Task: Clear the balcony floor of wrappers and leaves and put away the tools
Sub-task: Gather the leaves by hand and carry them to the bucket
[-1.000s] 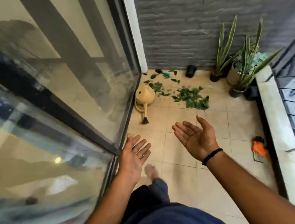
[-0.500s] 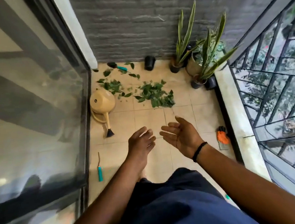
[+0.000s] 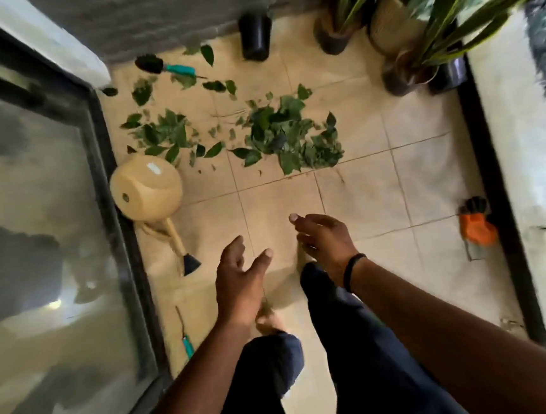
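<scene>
Green leaves lie in a heap on the beige tiled floor, with a thinner scatter to its left. A teal-handled trowel lies by the back wall. A second teal-handled tool rests along the glass door's frame. A yellow watering can lies tipped over at the left. Orange gloves sit at the right edge. My left hand and my right hand hover empty above the floor, fingers relaxed, short of the leaves.
A glass sliding door lines the left side. Potted snake plants and a black pot stand along the grey brick back wall. A white ledge with railing bounds the right. My legs and feet are below the hands.
The view has advanced onto the balcony and tilted down, so the leaves and can appear closer. Both hands have turned palms down and lowered.
</scene>
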Motion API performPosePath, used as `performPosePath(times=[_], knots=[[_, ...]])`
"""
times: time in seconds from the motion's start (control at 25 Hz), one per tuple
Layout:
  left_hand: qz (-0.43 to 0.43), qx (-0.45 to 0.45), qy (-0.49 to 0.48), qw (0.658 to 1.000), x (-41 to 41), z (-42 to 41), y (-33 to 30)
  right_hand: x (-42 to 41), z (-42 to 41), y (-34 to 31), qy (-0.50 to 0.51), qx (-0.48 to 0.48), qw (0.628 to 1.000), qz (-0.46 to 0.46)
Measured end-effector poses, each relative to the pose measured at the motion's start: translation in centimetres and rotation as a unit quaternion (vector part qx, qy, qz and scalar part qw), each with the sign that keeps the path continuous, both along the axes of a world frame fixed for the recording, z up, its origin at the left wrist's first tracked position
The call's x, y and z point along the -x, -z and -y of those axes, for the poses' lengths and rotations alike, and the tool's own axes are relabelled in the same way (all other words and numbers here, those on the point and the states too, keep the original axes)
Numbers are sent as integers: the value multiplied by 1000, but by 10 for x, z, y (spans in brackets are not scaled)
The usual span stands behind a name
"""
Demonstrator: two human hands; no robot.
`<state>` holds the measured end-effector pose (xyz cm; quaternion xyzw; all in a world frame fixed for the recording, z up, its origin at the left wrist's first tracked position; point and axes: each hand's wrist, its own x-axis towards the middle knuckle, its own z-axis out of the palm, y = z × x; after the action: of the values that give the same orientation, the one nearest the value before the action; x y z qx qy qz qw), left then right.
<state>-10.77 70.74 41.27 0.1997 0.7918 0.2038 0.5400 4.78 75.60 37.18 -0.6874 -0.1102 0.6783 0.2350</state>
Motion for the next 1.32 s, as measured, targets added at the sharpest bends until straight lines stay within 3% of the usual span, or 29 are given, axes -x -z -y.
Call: performPosePath(times=[0.2, 0.32, 0.44, 0.64, 0.76, 0.84, 1.0, 1.12, 1.2, 1.32], knots=[[-117, 56, 182, 975, 13, -136, 297, 6, -95, 243, -1, -38, 999, -4], [-312, 81, 199, 925, 36, -205, 424, -15, -120, 350, 25, -109, 980, 163], [-323, 152, 133, 925, 54, -263, 497, -57, -125, 434, 70, -139, 941, 300], [-291, 166, 263, 905, 69, -310, 533, -111, -168, 519, 50, -172, 884, 432], [-254, 203, 317, 891, 77, -328, 531, -93, -220, 543, -34, -175, 852, 491], [-230, 195, 334, 893, 79, -333, 532, -70, -253, 553, -128, -245, 836, 473], [-216, 178, 340, 898, 78, -331, 529, -16, -298, 552, -275, -371, 814, 352], [-215, 189, 335, 898, 75, -338, 522, -2, -312, 537, -222, -397, 835, 311], [-215, 206, 329, 896, 76, -339, 521, -21, -322, 535, -147, -378, 816, 412], [-191, 206, 335, 900, 78, -337, 528, -71, -354, 542, -59, -237, 820, 518]])
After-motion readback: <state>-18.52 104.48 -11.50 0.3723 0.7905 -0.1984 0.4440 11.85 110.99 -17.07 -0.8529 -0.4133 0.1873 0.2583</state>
